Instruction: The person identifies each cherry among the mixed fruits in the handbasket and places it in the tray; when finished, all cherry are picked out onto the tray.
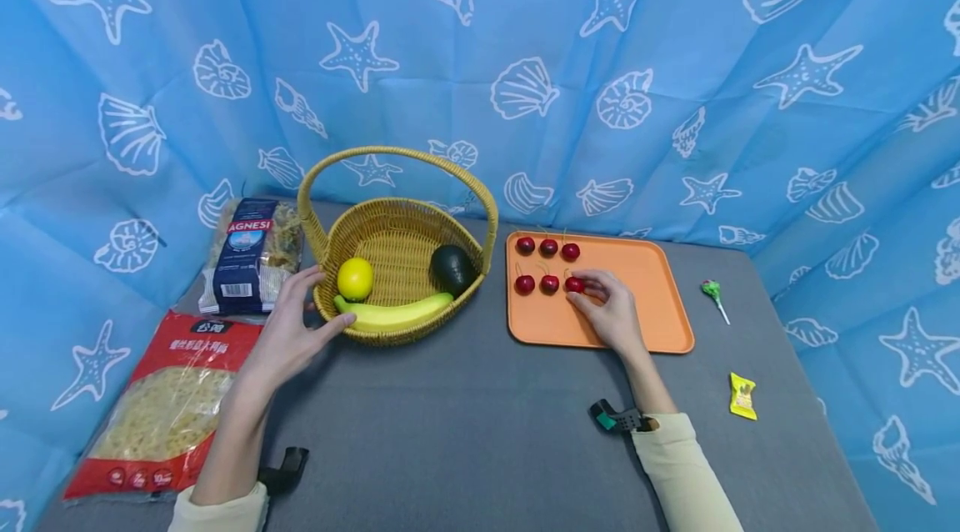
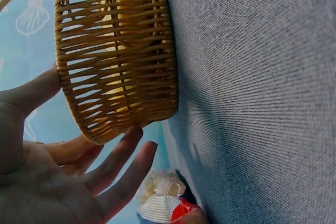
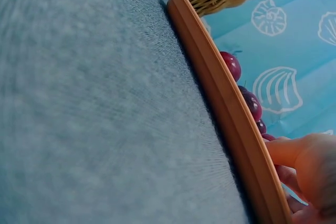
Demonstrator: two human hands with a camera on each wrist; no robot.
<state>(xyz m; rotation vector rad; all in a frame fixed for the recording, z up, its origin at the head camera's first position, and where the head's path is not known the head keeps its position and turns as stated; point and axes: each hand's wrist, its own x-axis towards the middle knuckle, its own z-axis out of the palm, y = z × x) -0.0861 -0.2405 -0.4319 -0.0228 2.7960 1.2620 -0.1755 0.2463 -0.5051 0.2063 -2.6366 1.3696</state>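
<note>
Head view | left hand (image 1: 288,332) spread flat against basket (image 1: 390,219), grasping nothing | right hand (image 1: 611,311) pinched cherry (image 1: 573,284) on tray (image 1: 645,298)

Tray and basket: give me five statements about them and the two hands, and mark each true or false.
1. Six cherries lie on the orange tray in two rows of three. True.
2. The right hand grips the lollipop. False: its fingertips are at the nearest cherry on the tray; the lollipop lies apart on the grey table.
3. The wicker basket holds a banana, a lemon and an avocado. True.
4. The left hand lifts the basket by its handle. False: its straight fingers rest against the basket's side wall, and the basket stands on the table.
5. The basket stands on the tray. False: it stands beside the tray, on the table.
</note>
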